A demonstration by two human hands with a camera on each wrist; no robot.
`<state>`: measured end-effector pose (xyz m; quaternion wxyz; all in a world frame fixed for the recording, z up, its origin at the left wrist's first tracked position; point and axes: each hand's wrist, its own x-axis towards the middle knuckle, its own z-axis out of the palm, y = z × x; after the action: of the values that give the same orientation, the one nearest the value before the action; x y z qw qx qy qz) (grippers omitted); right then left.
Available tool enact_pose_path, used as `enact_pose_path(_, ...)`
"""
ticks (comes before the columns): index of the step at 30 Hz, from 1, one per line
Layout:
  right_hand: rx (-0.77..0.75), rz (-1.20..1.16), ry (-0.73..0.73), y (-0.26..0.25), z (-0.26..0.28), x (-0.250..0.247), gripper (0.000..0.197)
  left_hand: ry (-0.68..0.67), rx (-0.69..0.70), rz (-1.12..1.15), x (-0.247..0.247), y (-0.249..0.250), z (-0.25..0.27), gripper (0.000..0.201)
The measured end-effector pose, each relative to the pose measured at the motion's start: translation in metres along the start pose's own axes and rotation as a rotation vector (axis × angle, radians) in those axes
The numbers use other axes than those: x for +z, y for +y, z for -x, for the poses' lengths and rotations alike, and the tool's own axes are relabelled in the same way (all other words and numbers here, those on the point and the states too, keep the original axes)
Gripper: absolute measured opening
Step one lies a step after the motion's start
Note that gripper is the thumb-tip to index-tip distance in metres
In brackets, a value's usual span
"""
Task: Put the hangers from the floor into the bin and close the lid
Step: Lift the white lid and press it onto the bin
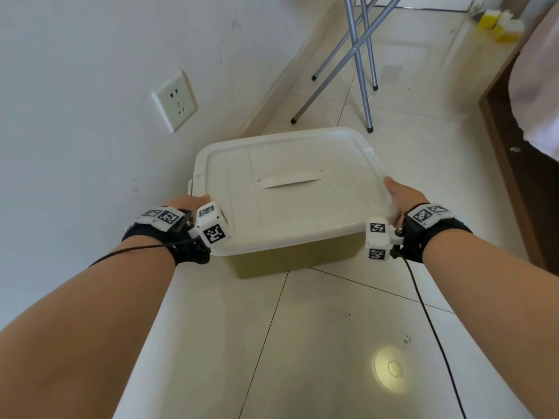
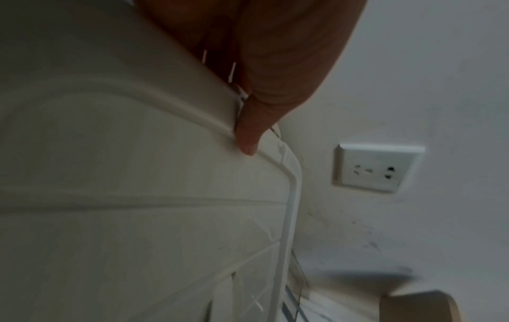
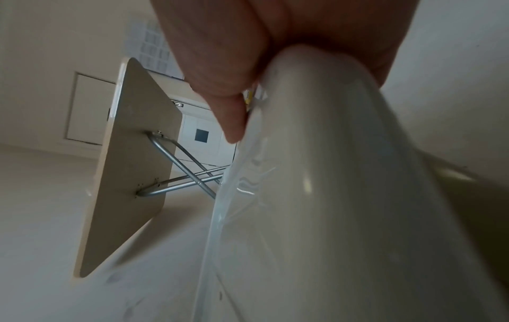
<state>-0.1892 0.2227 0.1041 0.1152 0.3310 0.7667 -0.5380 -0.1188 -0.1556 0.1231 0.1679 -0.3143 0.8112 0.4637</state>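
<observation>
A yellow-green bin (image 1: pixel 290 257) stands on the tiled floor by the wall, covered by its white ribbed lid (image 1: pixel 287 189) with a flat handle in the middle. My left hand (image 1: pixel 189 202) grips the lid's left edge, thumb on top (image 2: pixel 248 130). My right hand (image 1: pixel 400 196) grips the lid's right edge; in the right wrist view the fingers (image 3: pixel 228 104) curl round the rim (image 3: pixel 303 152). The lid lies on the bin, with its near edge over the front wall. No hangers show in any view; the bin's inside is hidden.
A white wall with a socket (image 1: pixel 174 99) runs along the left. Crossed metal legs of a folding table (image 1: pixel 358 55) stand just behind the bin. A dark wooden frame (image 1: pixel 514 176) and pale cloth are on the right. Bare tiles lie in front of the bin.
</observation>
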Motion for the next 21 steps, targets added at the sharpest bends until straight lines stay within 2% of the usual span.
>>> enact_pose_path(1, -0.001, -0.013, -0.007, -0.004, 0.010, 0.001, 0.061, 0.033, -0.008, -0.036, -0.001, -0.001, -0.004, 0.057)
enact_pose_path(3, -0.024, -0.008, -0.011, -0.008, 0.020, 0.004, 0.048, 0.061, -0.099, 0.072, 0.001, 0.003, -0.004, 0.056)
enact_pose_path(7, -0.082, -0.016, -0.001, -0.007, 0.015, 0.005, 0.054, 0.176, -0.100, -0.081, 0.006, 0.012, -0.005, 0.046)
enact_pose_path(10, -0.122, -0.134, 0.034, -0.007, 0.016, 0.008, 0.065, 0.245, -0.111, -0.054, 0.009, 0.017, -0.002, 0.035)
enact_pose_path(12, -0.168, -0.166, 0.045, -0.005, 0.015, 0.009, 0.068, 0.281, -0.134, -0.076, 0.010, 0.020, 0.000, 0.035)
enact_pose_path(16, -0.214, -0.154, 0.055, -0.005, 0.015, 0.011, 0.062, 0.332, -0.133, -0.140, 0.013, 0.024, 0.000, 0.038)
enact_pose_path(21, -0.265, -0.183, 0.086, -0.003, 0.010, 0.013, 0.053, 0.333, -0.116, -0.214, 0.015, 0.024, -0.002, 0.039)
